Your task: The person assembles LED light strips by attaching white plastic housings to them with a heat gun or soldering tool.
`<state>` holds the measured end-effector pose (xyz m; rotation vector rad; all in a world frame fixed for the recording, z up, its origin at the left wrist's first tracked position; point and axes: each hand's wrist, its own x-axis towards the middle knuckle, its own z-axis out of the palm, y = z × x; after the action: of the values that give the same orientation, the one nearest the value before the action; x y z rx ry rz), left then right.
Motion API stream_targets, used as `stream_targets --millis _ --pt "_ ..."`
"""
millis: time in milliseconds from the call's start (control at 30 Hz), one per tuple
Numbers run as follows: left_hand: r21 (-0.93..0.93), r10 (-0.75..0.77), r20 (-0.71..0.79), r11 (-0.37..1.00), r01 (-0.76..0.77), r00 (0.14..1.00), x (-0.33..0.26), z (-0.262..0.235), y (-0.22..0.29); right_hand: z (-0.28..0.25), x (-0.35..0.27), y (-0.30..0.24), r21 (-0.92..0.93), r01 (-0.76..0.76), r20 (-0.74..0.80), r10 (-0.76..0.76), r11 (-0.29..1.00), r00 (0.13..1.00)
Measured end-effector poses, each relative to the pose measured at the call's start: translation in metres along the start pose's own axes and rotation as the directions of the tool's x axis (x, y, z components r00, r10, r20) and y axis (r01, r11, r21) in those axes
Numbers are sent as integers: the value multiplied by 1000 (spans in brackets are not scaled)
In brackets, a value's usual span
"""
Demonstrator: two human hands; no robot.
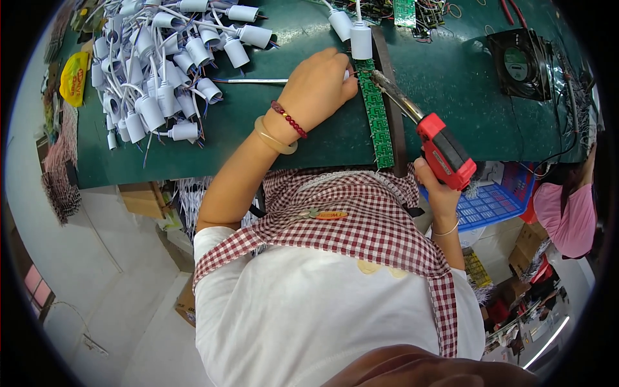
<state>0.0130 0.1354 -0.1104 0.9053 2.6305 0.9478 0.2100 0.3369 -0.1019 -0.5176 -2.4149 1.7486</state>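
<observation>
My left hand (320, 84) is closed in a pinch on a white cable (256, 81). The cable runs in from the left under the hand, and its tip reaches the upper end of a green circuit board strip (378, 126). My right hand (441, 191) grips a red and black soldering gun (446, 152), tilted so that its metal tip meets the same part of the strip. The strip lies along a dark bar (394, 122) on the bench. Just above the tip, a white lamp holder (361, 42) sits at the strip's far end, beside another lamp holder (340, 24).
A large heap of white lamp holders (166, 97) with wires covers the bench's left. Beside it lies a yellow bag (74, 79). A black fan (520, 63) stands at right. More circuit boards (405, 11) lie at the back. Below the bench is a blue basket (493, 205).
</observation>
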Motion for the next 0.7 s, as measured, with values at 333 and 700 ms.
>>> stream_targets --millis 333,700 --pt "22 -56 -35 998 57 998 1 4 2 1 0 -2 -6 -22 3 22 1000 1000" --pt "32 -8 -74 999 10 997 1 6 3 6 1 -8 7 -54 8 54 999 999"
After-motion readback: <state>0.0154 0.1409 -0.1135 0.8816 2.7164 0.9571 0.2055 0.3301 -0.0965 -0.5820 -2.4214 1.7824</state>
